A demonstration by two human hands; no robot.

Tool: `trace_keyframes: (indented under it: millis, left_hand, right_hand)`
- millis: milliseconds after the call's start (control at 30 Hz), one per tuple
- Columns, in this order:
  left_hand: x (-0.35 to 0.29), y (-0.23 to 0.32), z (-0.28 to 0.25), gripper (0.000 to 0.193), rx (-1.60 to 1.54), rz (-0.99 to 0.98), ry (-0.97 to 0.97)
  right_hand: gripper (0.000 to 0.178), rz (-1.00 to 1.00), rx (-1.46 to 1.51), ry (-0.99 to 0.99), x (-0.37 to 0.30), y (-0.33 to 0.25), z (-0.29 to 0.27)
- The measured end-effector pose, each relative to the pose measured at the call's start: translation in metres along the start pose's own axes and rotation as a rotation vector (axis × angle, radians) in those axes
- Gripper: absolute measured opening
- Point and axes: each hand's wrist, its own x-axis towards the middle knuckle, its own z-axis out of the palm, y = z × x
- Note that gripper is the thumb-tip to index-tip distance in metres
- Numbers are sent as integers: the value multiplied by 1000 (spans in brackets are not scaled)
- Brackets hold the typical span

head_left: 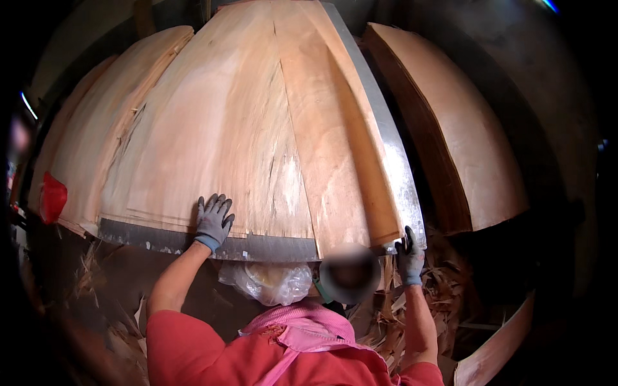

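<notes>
Head camera view is showing red sleeves (183, 350) and pink cloth (302, 328) nearest the lens, with wood scraps (444, 276) lying across the floor on both sides. At lower right, a loose wood strip (496, 347) is sloping up out of the scraps. A clear plastic bag (273, 283) is bulging just below the table's dark front edge (161, 240), between the two forearms.

Both hands are wearing grey gloves. The left hand (215, 222) is lying flat with fingers spread wide, pressing on the pale wood sheet (193, 141) by its near end and gripping nothing. The right hand (410, 258) is reaching the table's near right corner, its fingers pointing up; whether it is gripping the corner, I cannot tell.

The pale sheet is covering the middle of the table and running far back. Beside it, a redder sheet (331, 167) is reaching over the front edge, while a shiny metal strip (399, 167) is bordering the table's right side. Past that strip, a dark gap is separating the table from a right-hand stack (476, 141). On the left, another stack (96, 128) is sitting much closer, leaving little room, and a red plastic piece (53, 198) is resting against its near end.
</notes>
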Motion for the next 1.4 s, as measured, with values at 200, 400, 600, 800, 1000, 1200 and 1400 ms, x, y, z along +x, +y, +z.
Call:
trace_keyframes:
  millis: [200, 400, 600, 800, 1000, 1200, 1400]
  left_hand:
    - [-16, 27, -13, 51, 80, 10, -60]
    - [-27, 71, -2, 57, 54, -29, -45]
    - [-27, 76, -4, 57, 6, -54, -8]
    - [-21, 78, -5, 58, 49, -43, -23]
    - [-23, 75, -3, 61, 62, -28, -34]
    - [-22, 99, -3, 63, 98, -21, -80]
    - [-18, 129, -2, 61, 14, 56, -93]
  right_hand:
    - [49, 91, 455, -67, 11, 57, 5]
    - [46, 109, 448, -44, 40, 113, -15]
    - [38, 136, 120, -25, 32, 112, -33]
    - [20, 236, 246, -2, -46, 150, -39]
    - [10, 481, 568, 35, -32, 167, -43]
    - [14, 601, 631, 72, -32, 201, -42]
    - [19, 655, 650, 22, -38, 216, -57]
